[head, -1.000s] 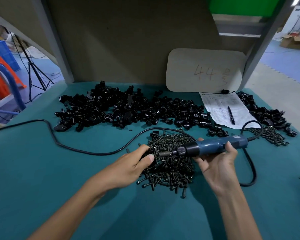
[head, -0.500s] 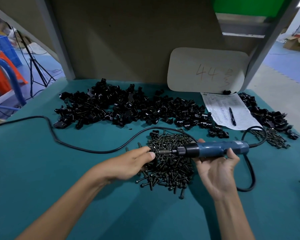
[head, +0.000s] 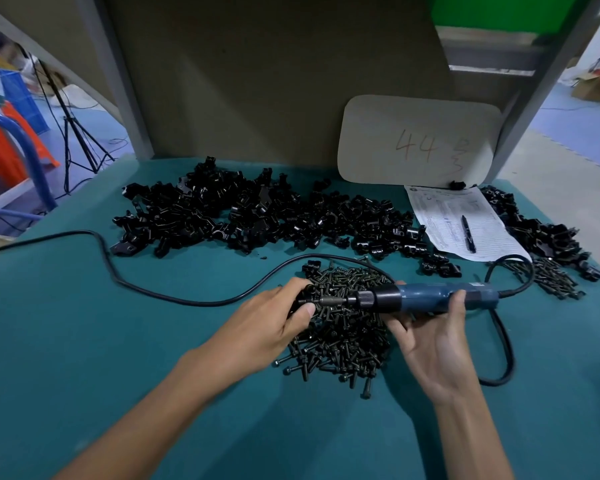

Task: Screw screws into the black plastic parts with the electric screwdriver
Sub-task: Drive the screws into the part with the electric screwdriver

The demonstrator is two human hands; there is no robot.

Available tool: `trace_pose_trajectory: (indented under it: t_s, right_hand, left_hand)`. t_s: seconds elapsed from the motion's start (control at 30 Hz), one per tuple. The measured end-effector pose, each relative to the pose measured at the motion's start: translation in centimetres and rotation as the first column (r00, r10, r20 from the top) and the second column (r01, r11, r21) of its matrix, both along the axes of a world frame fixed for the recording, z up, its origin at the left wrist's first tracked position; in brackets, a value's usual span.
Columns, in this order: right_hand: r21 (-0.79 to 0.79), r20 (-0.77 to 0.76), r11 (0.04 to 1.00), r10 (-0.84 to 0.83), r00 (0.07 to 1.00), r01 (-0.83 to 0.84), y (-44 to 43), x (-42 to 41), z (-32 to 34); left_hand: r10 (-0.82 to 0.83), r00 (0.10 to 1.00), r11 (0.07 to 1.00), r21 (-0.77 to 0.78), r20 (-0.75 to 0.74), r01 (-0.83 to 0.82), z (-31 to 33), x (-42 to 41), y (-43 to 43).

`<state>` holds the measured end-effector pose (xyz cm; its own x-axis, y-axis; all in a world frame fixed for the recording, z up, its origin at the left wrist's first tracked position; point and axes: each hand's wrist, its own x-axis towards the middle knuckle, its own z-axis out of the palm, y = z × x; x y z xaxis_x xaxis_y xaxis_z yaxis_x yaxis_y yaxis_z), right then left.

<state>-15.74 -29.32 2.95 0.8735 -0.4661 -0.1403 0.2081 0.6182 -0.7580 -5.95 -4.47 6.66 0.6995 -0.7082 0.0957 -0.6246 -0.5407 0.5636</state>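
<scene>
head view: the right hand curls round the electric screwdriver, its bit pointing at the left hand, which pinches a small black part at the bit tip, over the screw pile; the parts heap lies beyond both hands.

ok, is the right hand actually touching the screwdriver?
Touching. The head view shows the right hand cradling the electric screwdriver from below, with the thumb curled over its blue body and fingertips showing past its far side.
</scene>
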Motion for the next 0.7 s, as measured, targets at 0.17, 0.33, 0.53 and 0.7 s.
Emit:
trace_pose_trajectory:
  t_s: [0.17, 0.33, 0.53, 0.7]
  right_hand:
    - [0.000, -0.012, 1.000, 0.003, 1.000, -0.003, -0.15, -0.17, -0.23]
    - [0.002, -0.033, 1.000, 0.008, 0.999, -0.008, -0.03, -0.01, -0.23]
    - [0.012, -0.028, 1.000, 0.023, 0.999, -0.022, -0.03, -0.27, 0.00]
    - [0.014, -0.036, 1.000, 0.021, 0.999, -0.021, 0.21, -0.19, 0.19]
  left_hand:
    - [0.000, 0.998, 1.000, -0.008, 0.071, 0.000, -0.31, -0.10, -0.05]
    - [0.025, 0.994, 1.000, -0.003, 0.105, -0.025, -0.68, -0.21, -0.13]
    - [0.027, 0.992, 1.000, -0.013, 0.125, -0.025, -0.93, -0.33, -0.31]
    - [0.015, 0.992, 1.000, -0.022, 0.123, -0.013, -0.91, -0.47, -0.33]
